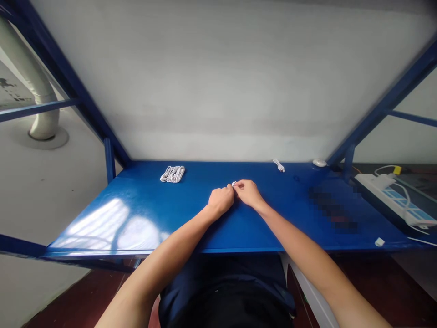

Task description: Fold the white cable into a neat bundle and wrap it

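Over the middle of the blue tabletop (191,205), my two hands meet at a small white piece (234,184), which looks like part of a white cable. My left hand (221,199) is closed around it in a fist, hiding most of it. With thumb and fingertips, my right hand (249,193) pinches it from the other side. A bundle of coiled white cables (172,174) lies toward the back left. One smaller tied white cable (279,166) rests near the back edge, right of my hands.
A white round object (319,162) sits at the back right corner. At the right stands a white power strip (396,198) with a plugged-in charger. A small white block (379,242) lies near the front right edge. Blue frame posts (109,159) rise at both sides. Part of the right side is pixelated.
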The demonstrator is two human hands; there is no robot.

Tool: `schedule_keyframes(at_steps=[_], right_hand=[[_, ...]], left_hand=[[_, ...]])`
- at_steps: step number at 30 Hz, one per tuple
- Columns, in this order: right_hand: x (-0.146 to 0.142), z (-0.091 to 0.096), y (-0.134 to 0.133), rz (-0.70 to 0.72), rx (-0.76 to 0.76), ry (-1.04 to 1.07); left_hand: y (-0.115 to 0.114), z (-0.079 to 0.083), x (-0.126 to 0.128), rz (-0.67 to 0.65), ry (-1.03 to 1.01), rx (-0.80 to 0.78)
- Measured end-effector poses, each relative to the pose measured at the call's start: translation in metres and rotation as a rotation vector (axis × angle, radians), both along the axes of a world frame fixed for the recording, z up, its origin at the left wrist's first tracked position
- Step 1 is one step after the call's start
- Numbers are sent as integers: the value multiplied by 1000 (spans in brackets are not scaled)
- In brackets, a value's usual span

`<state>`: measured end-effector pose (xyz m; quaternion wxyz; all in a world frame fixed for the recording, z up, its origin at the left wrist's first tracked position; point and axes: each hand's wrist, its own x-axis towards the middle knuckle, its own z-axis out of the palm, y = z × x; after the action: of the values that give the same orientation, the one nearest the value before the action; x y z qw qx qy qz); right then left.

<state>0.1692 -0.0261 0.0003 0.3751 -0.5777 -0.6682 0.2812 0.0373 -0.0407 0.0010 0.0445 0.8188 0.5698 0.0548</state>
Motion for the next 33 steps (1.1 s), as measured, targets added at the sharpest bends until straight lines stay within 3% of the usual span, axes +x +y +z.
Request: schedule_keyframes(at_steps=[9,14,17,21,24,30,33], right_hand=[[2,0,-2,193,330,-265],[10,5,-1,358,427,-317],[15,8,0,427,466,-303],[21,13,2,485,472,-260],[26,15,4,503,470,-246],[30,15,5,527,517,-257],[25,16,-1,460,486,-110]], left_hand=[[6,1,-4,44,-227,-95],[16,2,-14,-102,-545,-197],[18,5,-19,-155,-782,-393],[15,13,-20,-63,-1108,-781],[12,16,-16,-10,-1298,-968],[11,11,-10,62,-1437,-968],[10,11,-8,31,-1467,-877]])
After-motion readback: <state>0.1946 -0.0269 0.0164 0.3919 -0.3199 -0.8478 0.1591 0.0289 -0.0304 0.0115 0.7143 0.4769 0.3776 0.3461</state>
